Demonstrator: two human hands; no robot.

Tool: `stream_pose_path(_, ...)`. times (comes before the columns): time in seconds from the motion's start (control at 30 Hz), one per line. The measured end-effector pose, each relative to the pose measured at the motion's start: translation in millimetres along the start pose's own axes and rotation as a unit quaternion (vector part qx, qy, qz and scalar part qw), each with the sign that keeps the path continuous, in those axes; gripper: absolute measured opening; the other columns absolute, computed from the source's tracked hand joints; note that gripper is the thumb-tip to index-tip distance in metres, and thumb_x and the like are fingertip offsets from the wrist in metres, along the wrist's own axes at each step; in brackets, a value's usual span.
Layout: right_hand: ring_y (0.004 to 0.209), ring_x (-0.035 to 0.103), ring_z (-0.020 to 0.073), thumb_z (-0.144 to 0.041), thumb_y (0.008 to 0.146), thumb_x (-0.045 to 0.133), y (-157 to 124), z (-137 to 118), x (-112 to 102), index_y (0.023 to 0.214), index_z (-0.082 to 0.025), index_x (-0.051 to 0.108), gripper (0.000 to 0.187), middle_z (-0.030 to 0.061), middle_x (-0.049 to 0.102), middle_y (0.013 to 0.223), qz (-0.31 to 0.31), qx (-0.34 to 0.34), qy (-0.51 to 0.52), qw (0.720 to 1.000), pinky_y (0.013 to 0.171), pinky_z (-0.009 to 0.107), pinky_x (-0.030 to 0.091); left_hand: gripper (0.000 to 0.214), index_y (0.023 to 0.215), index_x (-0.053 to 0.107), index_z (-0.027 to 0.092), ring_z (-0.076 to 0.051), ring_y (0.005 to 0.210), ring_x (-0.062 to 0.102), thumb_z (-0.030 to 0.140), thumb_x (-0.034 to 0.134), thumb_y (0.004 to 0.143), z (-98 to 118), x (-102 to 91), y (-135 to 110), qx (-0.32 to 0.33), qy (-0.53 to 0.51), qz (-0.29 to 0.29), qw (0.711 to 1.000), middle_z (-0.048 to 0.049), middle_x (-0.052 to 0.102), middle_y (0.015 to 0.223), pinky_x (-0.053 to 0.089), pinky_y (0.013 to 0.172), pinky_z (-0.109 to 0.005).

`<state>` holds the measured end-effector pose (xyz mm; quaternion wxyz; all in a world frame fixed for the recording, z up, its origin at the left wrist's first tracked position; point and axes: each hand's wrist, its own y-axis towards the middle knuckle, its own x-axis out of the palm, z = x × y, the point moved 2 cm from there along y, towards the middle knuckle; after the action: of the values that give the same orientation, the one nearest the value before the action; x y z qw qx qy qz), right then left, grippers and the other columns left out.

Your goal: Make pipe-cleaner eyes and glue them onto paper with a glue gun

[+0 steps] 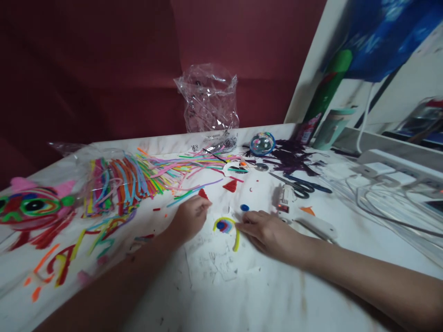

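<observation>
My left hand [189, 216] rests on the white table [242, 286] with its fingers curled around a small red piece [203, 193]. My right hand [265, 230] lies flat-ish just right of a small craft shape [226, 227], a yellow arc with a blue and red centre; its fingertips pinch or press at the arc's right end. A blue disc [244, 207] and a red ridged piece [230, 186] lie just beyond the hands.
A heap of coloured strips [138, 177] spreads across the left. A colourful animal-face craft [31, 207] lies far left. Scissors [299, 186], a glue gun [313, 226], a clear bag [211, 101], a glittery ball [262, 143], cables and a power strip [391, 170] sit right.
</observation>
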<state>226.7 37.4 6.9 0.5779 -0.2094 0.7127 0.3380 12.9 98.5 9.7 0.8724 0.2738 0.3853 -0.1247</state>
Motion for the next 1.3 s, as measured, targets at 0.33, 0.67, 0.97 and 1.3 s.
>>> stream_pose_path(0.33, 0.072, 0.061, 0.0145, -0.013, 0.088, 0.042, -8, 10, -26, 0.114, -0.016, 0.061, 0.032, 0.0080, 0.066, 0.090, 0.012, 0.084, 0.185, 0.979, 0.066, 0.026, 0.050, 0.016, 0.081, 0.063, 0.016, -0.016, 0.068, 0.064, 0.026, 0.054, 0.072, 6, -13.2, 1, -0.116, -0.131, 0.043, 0.984, -0.0019, 0.068, 0.073, 0.051, 0.061, -0.025)
stream_pose_path(0.67, 0.067, 0.062, 0.0153, -0.022, 0.090, 0.043, -41, -5, -52, 0.102, -0.016, 0.064, 0.025, 0.0067, 0.067, 0.081, 0.072, 0.131, 0.194, 0.970, 0.062, 0.028, 0.051, 0.024, 0.077, 0.062, 0.017, -0.010, 0.045, 0.046, 0.036, 0.048, 0.080, 58, -37.2, -12, -0.088, -0.185, 0.059, 0.977, 0.0055, 0.048, 0.047, 0.038, 0.048, -0.021)
stream_pose_path(0.97, 0.084, 0.062, 0.0215, -0.019, 0.090, 0.045, -74, 1, -25, 0.101, -0.017, 0.064, 0.022, 0.0113, 0.067, 0.093, 0.101, 0.134, 0.082, 0.982, 0.073, 0.036, 0.052, 0.019, 0.075, 0.065, 0.020, -0.012, 0.050, 0.050, 0.033, 0.051, 0.075, 91, -78.7, -18, -0.080, -0.079, 0.048, 0.993, 0.0030, 0.057, 0.055, 0.038, 0.046, -0.020)
stream_pose_path(1.3, 0.073, 0.060, 0.0206, -0.007, 0.084, 0.039, -74, 28, -18, 0.076, -0.015, 0.063, 0.027, 0.0108, 0.063, 0.079, 0.070, 0.130, -0.015, 0.989, 0.065, 0.032, 0.050, 0.018, 0.069, 0.058, 0.019, -0.017, 0.072, 0.059, 0.025, 0.050, 0.083, 71, -66.0, -97, 0.052, 0.077, -0.081, 0.992, -0.0024, 0.062, 0.072, 0.047, 0.066, -0.028)
